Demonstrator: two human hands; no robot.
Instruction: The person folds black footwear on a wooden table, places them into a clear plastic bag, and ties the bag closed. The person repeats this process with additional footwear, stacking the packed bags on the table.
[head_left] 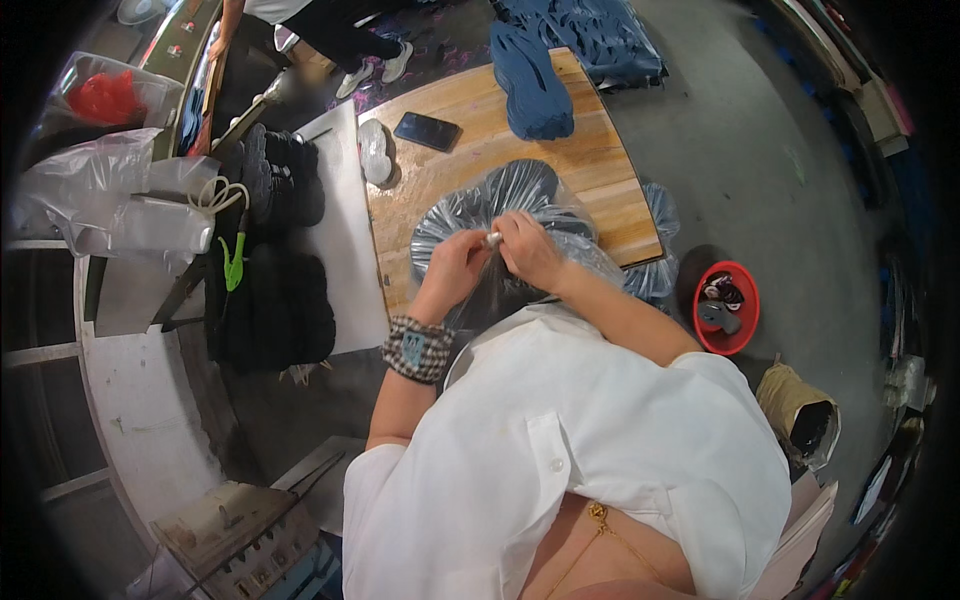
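Left hand (455, 268) fingers pinched on clear plastic bag (500, 210); right hand (528, 250) fingers closed on small silvery piece (492, 239).

A clear plastic bag (520, 215) filled with dark, flat pieces lies bulging on the near part of the wooden table (600, 170), its gathered mouth pulled up toward the near edge. A small pale tape roll (493, 239) sits at that bunched mouth.
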